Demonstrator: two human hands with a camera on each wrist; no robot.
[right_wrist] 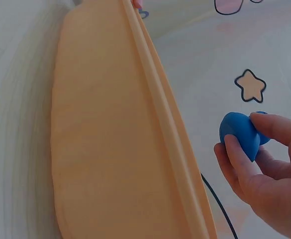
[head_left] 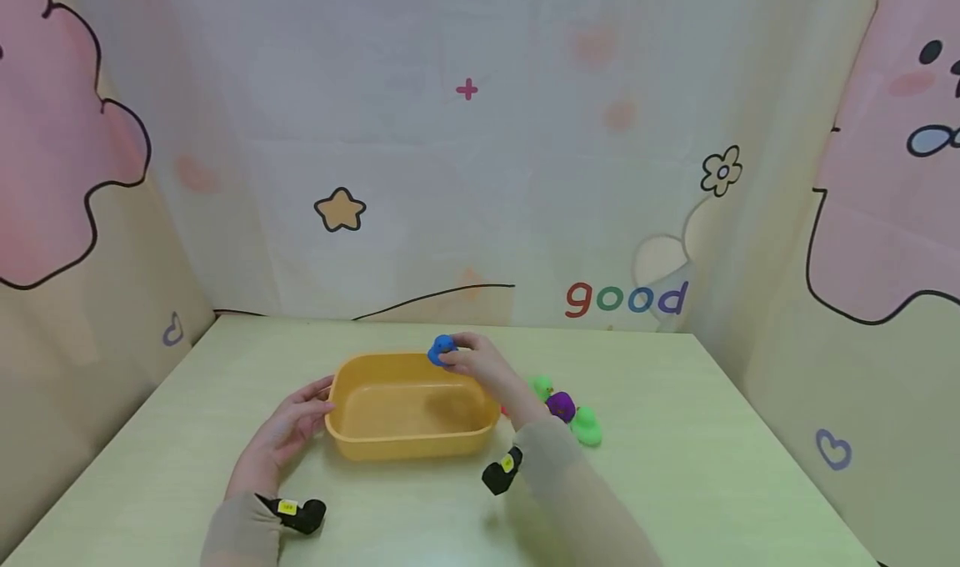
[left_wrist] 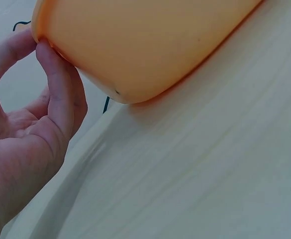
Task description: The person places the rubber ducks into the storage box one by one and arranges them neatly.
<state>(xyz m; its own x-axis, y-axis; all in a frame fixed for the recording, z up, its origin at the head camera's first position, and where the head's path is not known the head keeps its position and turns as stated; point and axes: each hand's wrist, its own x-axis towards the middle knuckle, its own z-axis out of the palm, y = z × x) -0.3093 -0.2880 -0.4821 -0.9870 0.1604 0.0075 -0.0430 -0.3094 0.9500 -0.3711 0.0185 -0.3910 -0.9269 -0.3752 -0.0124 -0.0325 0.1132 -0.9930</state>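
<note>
A blue rubber duck [head_left: 441, 349] is pinched between the thumb and fingers of my right hand [head_left: 483, 365], above the far rim of a yellow-orange plastic basin [head_left: 420, 449]. The right wrist view shows the duck [right_wrist: 241, 132] held up beyond the basin's edge. At the basin's left end my left hand [head_left: 291, 425] grips the rim. Up close in the left wrist view, thumb and fingers of this hand [left_wrist: 41, 109] pinch the basin's corner [left_wrist: 130, 55]. In the head view the inside of the basin shows only a shadow.
Right of the basin, partly behind my right wrist, lie two green ducks [head_left: 587, 427], a purple duck [head_left: 561, 406] and a bit of something red [head_left: 504, 411]. All rest on a pale table [head_left: 675, 492] enclosed by a printed cloth backdrop [head_left: 465, 183].
</note>
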